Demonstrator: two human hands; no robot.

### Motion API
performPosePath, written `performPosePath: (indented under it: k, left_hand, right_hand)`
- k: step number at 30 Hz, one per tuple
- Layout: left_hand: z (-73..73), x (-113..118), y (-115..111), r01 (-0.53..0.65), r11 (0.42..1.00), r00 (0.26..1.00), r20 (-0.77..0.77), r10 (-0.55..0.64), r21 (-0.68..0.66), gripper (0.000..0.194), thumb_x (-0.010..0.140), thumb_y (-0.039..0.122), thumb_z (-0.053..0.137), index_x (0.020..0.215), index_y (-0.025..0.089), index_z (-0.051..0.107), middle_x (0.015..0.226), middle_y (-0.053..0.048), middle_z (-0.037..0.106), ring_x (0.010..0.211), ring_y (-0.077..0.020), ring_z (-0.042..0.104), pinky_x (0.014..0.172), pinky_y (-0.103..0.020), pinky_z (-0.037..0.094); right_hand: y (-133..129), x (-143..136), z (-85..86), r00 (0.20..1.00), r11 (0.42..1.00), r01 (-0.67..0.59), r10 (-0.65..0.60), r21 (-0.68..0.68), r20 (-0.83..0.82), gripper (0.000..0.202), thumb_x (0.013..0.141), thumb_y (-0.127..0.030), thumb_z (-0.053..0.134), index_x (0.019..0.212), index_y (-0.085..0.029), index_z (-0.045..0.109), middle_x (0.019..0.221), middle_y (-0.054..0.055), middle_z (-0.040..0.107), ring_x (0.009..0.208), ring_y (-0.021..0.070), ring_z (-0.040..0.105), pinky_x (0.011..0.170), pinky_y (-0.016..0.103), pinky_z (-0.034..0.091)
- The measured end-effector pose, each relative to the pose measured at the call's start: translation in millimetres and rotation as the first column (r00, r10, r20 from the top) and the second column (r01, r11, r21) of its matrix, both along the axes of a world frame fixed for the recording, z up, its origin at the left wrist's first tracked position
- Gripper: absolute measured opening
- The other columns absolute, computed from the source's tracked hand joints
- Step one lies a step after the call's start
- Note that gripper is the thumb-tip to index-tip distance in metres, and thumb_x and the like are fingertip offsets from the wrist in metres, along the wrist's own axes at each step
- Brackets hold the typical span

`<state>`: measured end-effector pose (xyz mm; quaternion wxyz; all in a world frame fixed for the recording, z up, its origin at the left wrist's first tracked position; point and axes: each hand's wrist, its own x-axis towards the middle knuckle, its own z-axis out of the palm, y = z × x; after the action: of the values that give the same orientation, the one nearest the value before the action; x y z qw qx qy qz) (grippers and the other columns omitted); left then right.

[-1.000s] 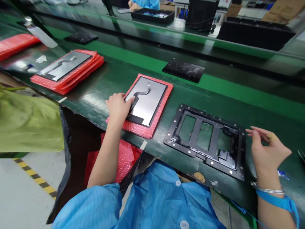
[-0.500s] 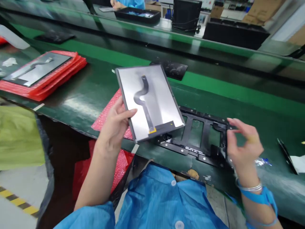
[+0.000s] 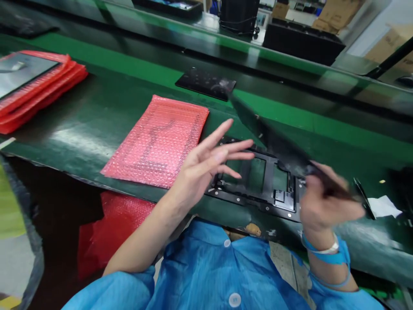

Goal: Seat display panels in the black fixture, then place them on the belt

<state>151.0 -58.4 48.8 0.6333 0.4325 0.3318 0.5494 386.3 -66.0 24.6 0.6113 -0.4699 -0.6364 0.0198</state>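
Two hands are working over the black frame (image 3: 258,181): the right hand (image 3: 325,206) is pinching a blurred dark panel (image 3: 274,137) tilted above it, while the left hand (image 3: 206,165) is hovering spread.

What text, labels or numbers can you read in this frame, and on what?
None is readable.
Cardboard box, far right: dark marks, too blurred to read.
Panel in the right hand: motion-blurred, no print visible.
Black frame, red bubble wrap: no print.
Left hand: open, empty.

Left hand (image 3: 206,161) splayed; right hand (image 3: 325,206) seemingly clenched.
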Motion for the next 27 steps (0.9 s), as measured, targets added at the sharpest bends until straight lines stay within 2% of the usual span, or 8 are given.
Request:
performPosePath:
  k: [3, 7, 12, 15, 18, 21, 24, 27]
  left_hand:
    - [-9.2, -20.3, 15.0, -0.188, 0.978, 0.975, -0.102, 0.197, 0.088, 0.057, 0.085, 0.040, 0.069, 0.138, 0.023, 0.059, 0.123, -0.011, 0.073, 0.109, -0.0287, 0.071, 0.074, -0.030, 0.058]
    - [-45.2, -38.5, 34.6, -0.230, 0.971, 0.929, -0.281, 0.239, 0.065, 0.050, 0.085, 0.045, 0.068, 0.128, 0.020, 0.063, 0.123, -0.012, 0.073, 0.112, -0.0287, 0.069, 0.080, -0.033, 0.056]
    - [-82.2, -42.0, 45.7, -0.118, 0.991, 0.823, -0.551, 0.135, 0.066, 0.056, 0.084, 0.048, 0.068, 0.130, 0.017, 0.061, 0.142, -0.016, 0.061, 0.136, -0.0317, 0.053, 0.108, -0.044, 0.043]
    - [-86.2, -41.7, 47.4, -0.039, 0.995, 0.803, -0.589, 0.087, 0.094, 0.054, 0.087, 0.049, 0.064, 0.132, 0.018, 0.061, 0.146, -0.015, 0.058, 0.138, -0.0308, 0.051, 0.112, -0.045, 0.039]
    - [-82.1, -40.4, 47.1, -0.052, 0.980, 0.811, -0.564, 0.155, 0.194, 0.046, 0.087, 0.049, 0.066, 0.121, 0.019, 0.069, 0.138, -0.013, 0.064, 0.131, -0.0291, 0.055, 0.110, -0.043, 0.039]
    - [-77.1, -38.2, 44.9, -0.098, 0.955, 0.834, -0.500, 0.232, 0.280, 0.031, 0.084, 0.050, 0.070, 0.089, 0.020, 0.075, 0.107, -0.009, 0.072, 0.107, -0.0249, 0.064, 0.099, -0.037, 0.045]
    - [-74.5, -36.5, 41.7, -0.094, 0.985, 0.883, -0.444, 0.150, 0.146, 0.041, 0.079, 0.057, 0.074, 0.064, 0.020, 0.064, 0.068, -0.002, 0.062, 0.069, -0.0172, 0.058, 0.073, -0.031, 0.046]
    - [-73.7, -36.2, 39.1, -0.065, 0.997, 0.911, -0.404, 0.079, 0.049, 0.048, 0.074, 0.061, 0.077, 0.059, 0.020, 0.058, 0.057, 0.001, 0.053, 0.056, -0.0133, 0.047, 0.060, -0.028, 0.040]
  right_hand:
    - [15.6, 19.7, 3.4, 0.816, 0.977, 0.213, -0.183, -0.010, -0.549, 0.025, 0.079, -0.035, 0.076, 0.095, -0.017, 0.070, 0.092, 0.002, 0.072, 0.097, 0.0212, 0.070, 0.099, 0.041, 0.055]
    - [26.6, 41.4, -6.6, 0.615, 0.931, 0.036, -0.307, -0.363, -0.726, 0.027, 0.061, -0.032, 0.082, 0.072, -0.017, 0.062, 0.074, -0.001, 0.064, 0.072, 0.0132, 0.065, 0.078, 0.030, 0.060]
    - [19.8, 44.8, -19.5, 0.664, 0.849, -0.100, -0.332, -0.520, -0.670, 0.030, 0.054, -0.027, 0.081, 0.079, -0.017, 0.067, 0.078, -0.002, 0.068, 0.069, 0.0132, 0.066, 0.063, 0.025, 0.060]
    - [18.9, 40.0, -18.8, 0.670, 0.802, -0.110, -0.377, -0.587, -0.640, 0.034, 0.049, -0.029, 0.082, 0.079, -0.019, 0.068, 0.072, -0.004, 0.065, 0.061, 0.0160, 0.065, 0.059, 0.033, 0.062]
    - [20.4, 33.4, -16.5, 0.674, 0.782, -0.136, -0.376, -0.608, -0.636, 0.039, 0.047, -0.030, 0.082, 0.082, -0.020, 0.069, 0.070, -0.005, 0.065, 0.058, 0.0173, 0.064, 0.060, 0.037, 0.063]
    - [20.5, 25.1, -16.0, 0.693, 0.786, -0.159, -0.343, -0.598, -0.634, 0.038, 0.050, -0.033, 0.083, 0.083, -0.019, 0.068, 0.070, -0.004, 0.065, 0.057, 0.0162, 0.063, 0.064, 0.037, 0.062]
    - [19.4, 19.1, -17.5, 0.743, 0.813, -0.101, -0.322, -0.574, -0.587, 0.035, 0.055, -0.036, 0.082, 0.081, -0.017, 0.069, 0.074, -0.002, 0.065, 0.063, 0.0145, 0.063, 0.067, 0.032, 0.060]
    - [19.6, 19.7, -20.0, 0.773, 0.818, -0.050, -0.331, -0.573, -0.541, 0.035, 0.054, -0.036, 0.081, 0.080, -0.017, 0.068, 0.075, -0.001, 0.066, 0.067, 0.0144, 0.063, 0.065, 0.029, 0.057]
